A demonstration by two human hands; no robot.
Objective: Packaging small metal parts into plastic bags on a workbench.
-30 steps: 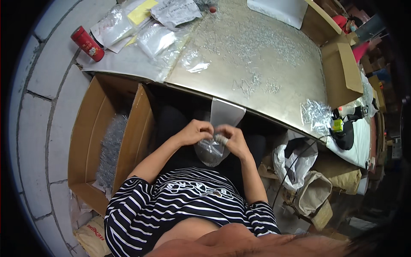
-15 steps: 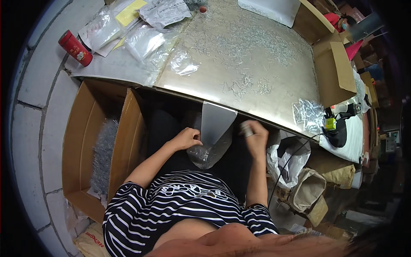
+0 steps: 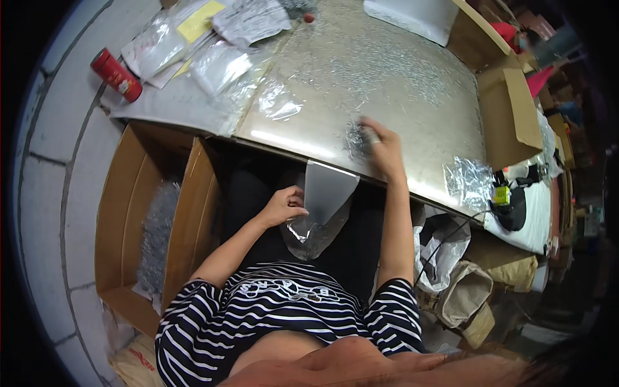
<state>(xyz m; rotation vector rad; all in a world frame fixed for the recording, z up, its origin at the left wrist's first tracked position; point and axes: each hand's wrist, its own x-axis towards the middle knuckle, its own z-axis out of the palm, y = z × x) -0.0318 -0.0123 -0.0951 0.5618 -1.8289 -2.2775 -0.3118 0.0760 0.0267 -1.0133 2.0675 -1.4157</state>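
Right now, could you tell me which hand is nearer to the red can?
Left. The left hand holds the clear bag below the table edge; the right hand lies farther from the red can.

Glossy clear plastic bag, shiny metal tabletop strewn with glinting small metal parts

A cardboard box stands left of the table, a can on its far-left corner.

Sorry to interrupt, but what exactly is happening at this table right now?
A seated person in a striped shirt holds a clear plastic bag open at the table edge with the left hand. The right hand reaches onto the tabletop, resting on a scatter of small shiny metal pieces. An open cardboard box stands on the floor to the person's left.
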